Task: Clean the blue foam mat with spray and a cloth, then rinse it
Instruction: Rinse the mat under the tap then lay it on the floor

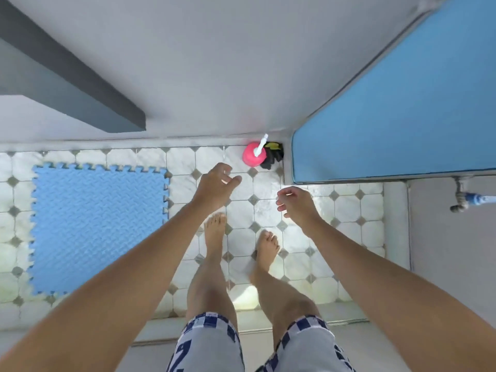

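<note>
A blue foam mat (99, 226) with jigsaw edges lies flat on the tiled floor at the left. A pink spray bottle (253, 154) with a white nozzle stands in the far corner against the wall. A dark cloth with some yellow (272, 155) is bunched right beside it. My left hand (214, 187) is stretched out in the air short of the bottle, fingers apart and holding nothing. My right hand (295, 202) hovers to the right, fingers loosely curled and empty.
A blue door or panel (402, 103) stands at the right. A wall tap (461, 200) with a blue hose end sticks out at the far right. My bare feet (241, 237) stand on the wet tiles. A grey ledge (67, 84) juts from the wall at upper left.
</note>
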